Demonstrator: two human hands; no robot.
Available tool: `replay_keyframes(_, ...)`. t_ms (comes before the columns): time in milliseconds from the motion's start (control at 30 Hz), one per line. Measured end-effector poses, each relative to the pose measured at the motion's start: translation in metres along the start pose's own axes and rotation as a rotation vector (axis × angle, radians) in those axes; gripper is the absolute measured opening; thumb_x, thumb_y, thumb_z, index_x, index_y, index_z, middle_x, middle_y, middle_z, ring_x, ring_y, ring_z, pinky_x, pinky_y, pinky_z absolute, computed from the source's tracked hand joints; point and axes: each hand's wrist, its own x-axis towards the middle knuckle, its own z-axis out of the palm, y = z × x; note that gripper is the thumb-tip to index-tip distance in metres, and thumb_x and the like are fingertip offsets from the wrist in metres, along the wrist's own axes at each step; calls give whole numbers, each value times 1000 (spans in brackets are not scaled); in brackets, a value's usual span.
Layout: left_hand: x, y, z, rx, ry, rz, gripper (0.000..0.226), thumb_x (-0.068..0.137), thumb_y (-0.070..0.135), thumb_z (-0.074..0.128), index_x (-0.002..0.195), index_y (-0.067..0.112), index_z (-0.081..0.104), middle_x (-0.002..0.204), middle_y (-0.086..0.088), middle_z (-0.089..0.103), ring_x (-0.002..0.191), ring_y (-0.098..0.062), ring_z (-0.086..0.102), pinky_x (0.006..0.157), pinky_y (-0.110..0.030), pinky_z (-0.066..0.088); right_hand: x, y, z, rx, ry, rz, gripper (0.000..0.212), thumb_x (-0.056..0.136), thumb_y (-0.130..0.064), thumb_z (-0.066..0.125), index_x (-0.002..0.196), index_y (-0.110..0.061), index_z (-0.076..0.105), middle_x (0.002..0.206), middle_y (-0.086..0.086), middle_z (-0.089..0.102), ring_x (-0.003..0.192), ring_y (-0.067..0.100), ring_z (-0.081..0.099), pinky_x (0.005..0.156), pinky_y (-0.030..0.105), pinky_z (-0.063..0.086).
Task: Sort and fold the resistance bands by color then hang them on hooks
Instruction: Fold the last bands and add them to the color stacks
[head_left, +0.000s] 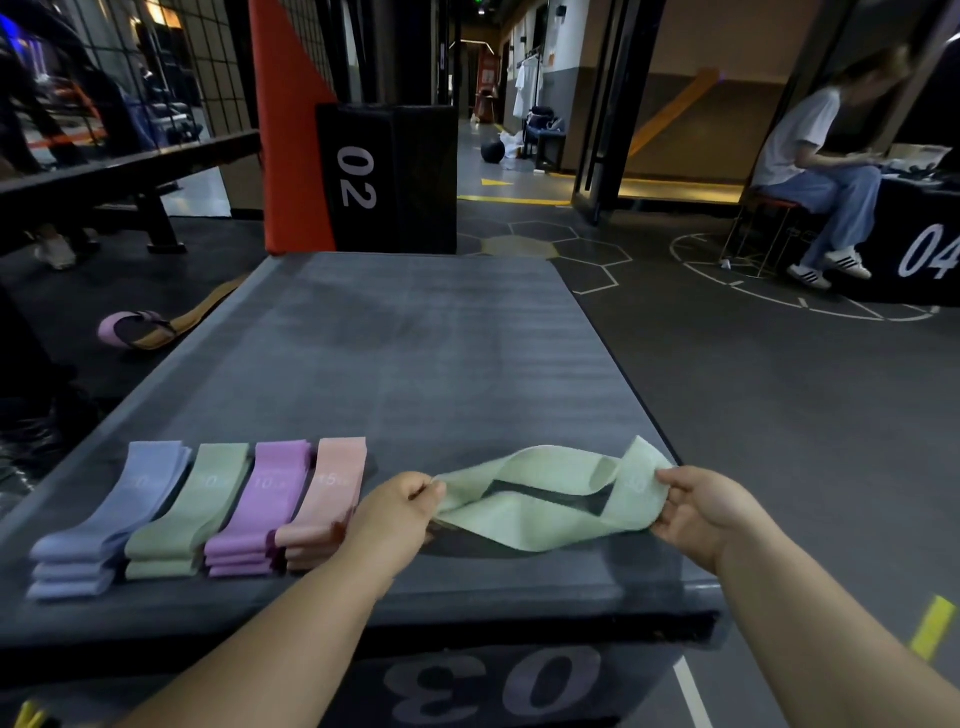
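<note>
The left grip (400, 512) and right grip (701, 506) each pinch one end of a pale green band (550, 527), holding it stretched sideways just over the near right part of the box (441, 364). Holding both ends looks like a way to pull the loop flat before folding. It is not flat yet: the two layers gape in the middle, the dark box top shows through the gap, and there is a twist near the right end, where a printed number is too blurred to read.

To the left, four folded stacks lie side by side on the box: blue (104, 525), green (182, 514), purple (254, 514) and pink (327, 499). Each colour has its own pile, edges roughly lined up, so the sorting seems nearly done. The left grip sits just beside the pink stack, and its forearm hides part of that stack's near end. The held band matches the green stack, which is probably where it belongs once folded, though two stacks lie between.

No hooks are in view, so hanging is not yet begun. A lilac band (135, 330) lies on the floor left of the box; it may still need collecting
</note>
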Motion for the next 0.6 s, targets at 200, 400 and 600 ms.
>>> replay_keyframes(200,-2,12,3,-536,-17,-191,21,99,5,44,90,16,59,103,-13,63,93,-25,59,72,-31,49,1,2,1,53,50,50,14,97,-7,45,88,-6,55,83,5,61,76,17,58,67,29,42)
replay_keyframes(400,-5,17,-1,-606,-28,-238,23,86,22,69,99,15,52,99,-8,63,83,-21,61,75,-34,51,1,4,2,-74,99,-25,12,97,-3,49,88,-3,56,75,10,67,79,20,60,73,30,47)
replay_keyframes(600,-9,15,0,-339,-109,-199,56,65,15,79,113,17,51,113,-10,60,101,-24,62,91,-38,52,6,8,2,-366,154,-166,11,92,2,54,103,1,54,96,16,65,86,25,62,92,37,47)
